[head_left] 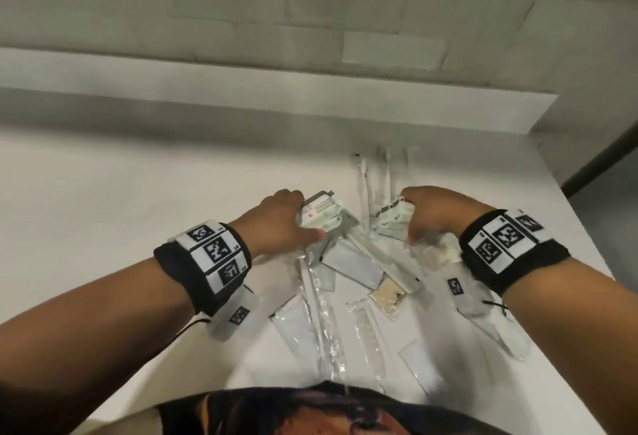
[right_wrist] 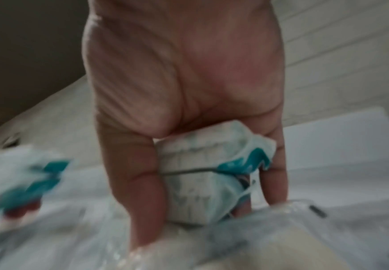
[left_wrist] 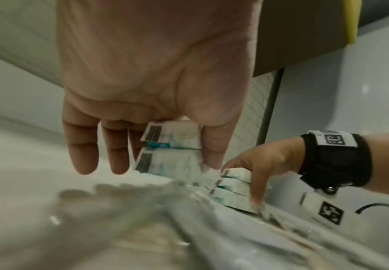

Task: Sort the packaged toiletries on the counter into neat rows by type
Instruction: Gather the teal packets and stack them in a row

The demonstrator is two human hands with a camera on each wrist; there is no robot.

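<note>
My left hand (head_left: 293, 217) grips a small stack of white-and-teal soap packets (head_left: 319, 213) between thumb and fingers; the left wrist view shows two of these packets (left_wrist: 172, 151) pinched above the counter. My right hand (head_left: 428, 213) holds a second stack of the same packets (head_left: 392, 222) on edge, thumb on one side, fingers (right_wrist: 276, 175) on the other, with that stack (right_wrist: 202, 173) touching the pile. Below both hands lies a loose pile of clear-wrapped toiletries (head_left: 348, 272) on the white counter (head_left: 138, 193).
Wrapped toothbrushes (head_left: 371, 176) lie side by side at the back right of the counter. A tan sachet (head_left: 388, 295) and flat white sachets (head_left: 352, 264) lie in the pile. The counter's right edge (head_left: 587, 227) drops off beside my right wrist. A tiled wall stands behind.
</note>
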